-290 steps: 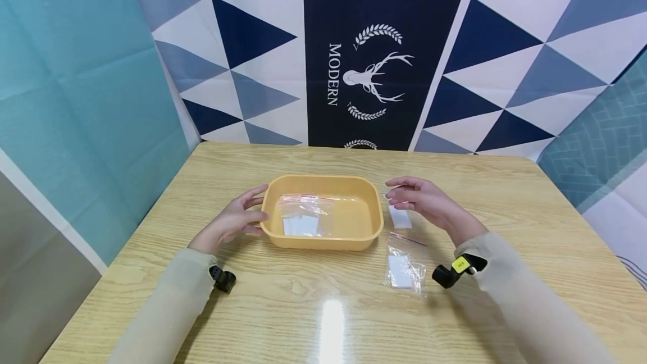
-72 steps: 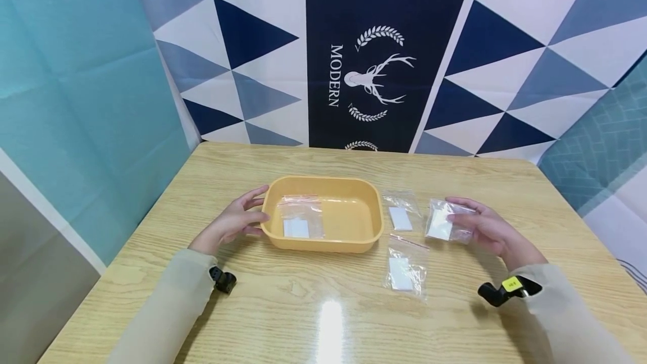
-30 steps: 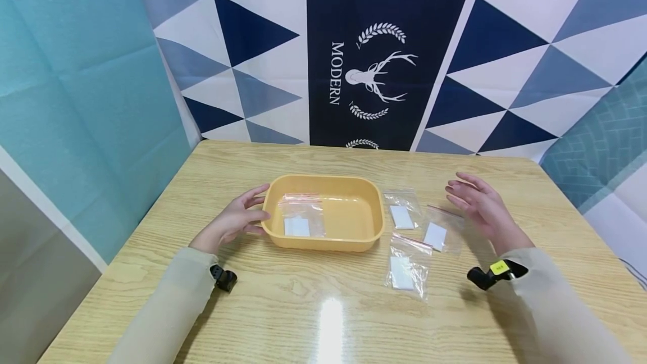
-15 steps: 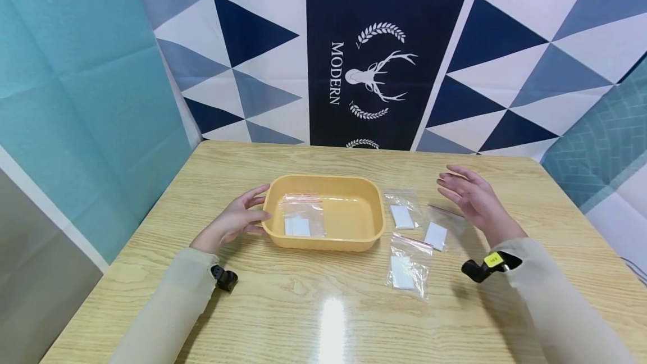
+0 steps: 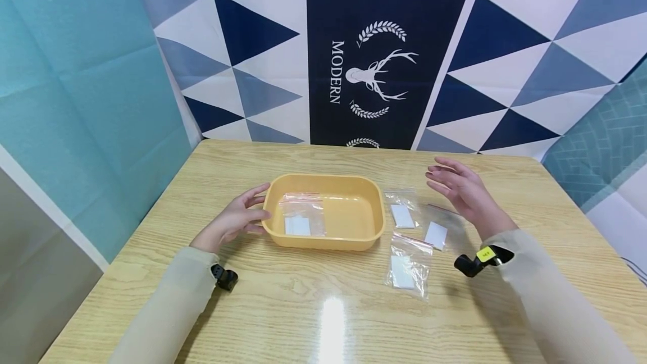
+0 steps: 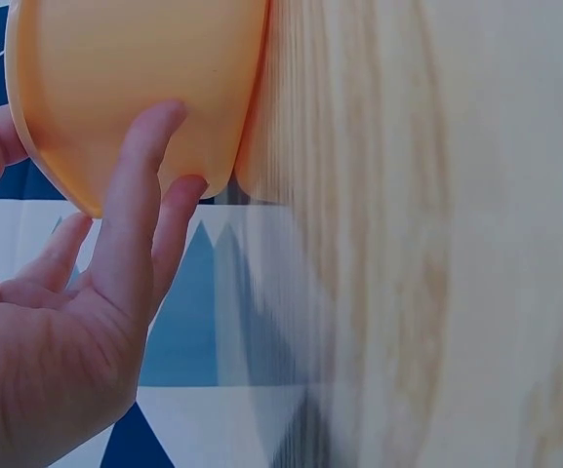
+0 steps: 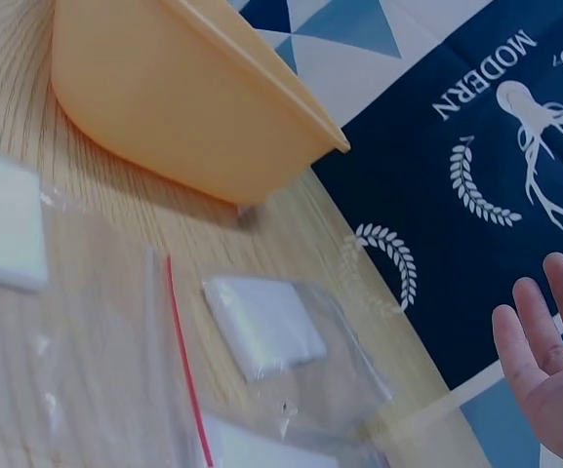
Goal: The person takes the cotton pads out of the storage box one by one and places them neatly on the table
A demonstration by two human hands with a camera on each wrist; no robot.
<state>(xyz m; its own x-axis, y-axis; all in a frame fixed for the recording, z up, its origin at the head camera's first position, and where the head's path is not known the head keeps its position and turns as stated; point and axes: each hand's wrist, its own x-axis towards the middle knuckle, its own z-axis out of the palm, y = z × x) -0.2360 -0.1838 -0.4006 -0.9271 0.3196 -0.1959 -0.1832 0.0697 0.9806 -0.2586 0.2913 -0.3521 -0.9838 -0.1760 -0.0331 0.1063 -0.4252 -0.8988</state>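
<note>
My left hand (image 5: 232, 219) grips the left end of a yellow plastic tub (image 5: 323, 245), thumb over the rim, fingers against the outer wall. Inside the tub, at its left side, lie clear zip bags (image 5: 315, 215) with white cards in them and red strips along the top; their overlap hides the number. To the tub's right, my right hand (image 5: 467, 192) hovers above the table, fingers extended and holding nothing. Three zip bags lie there: a back one (image 5: 402, 215), a right one (image 5: 436, 235) and a front one (image 5: 402, 271). Each contains a white card.
A wood-grain table (image 5: 253, 308) carries everything. Behind it hangs a patterned cloth (image 5: 364, 72), and a turquoise cloth (image 5: 86, 100) borders the left. Black wrist cameras sit on both wrists.
Fewer bags lie in the tub than at first. The right hand has laid one bag down at the right, released it and moved left and away from me. The left hand stays put.
</note>
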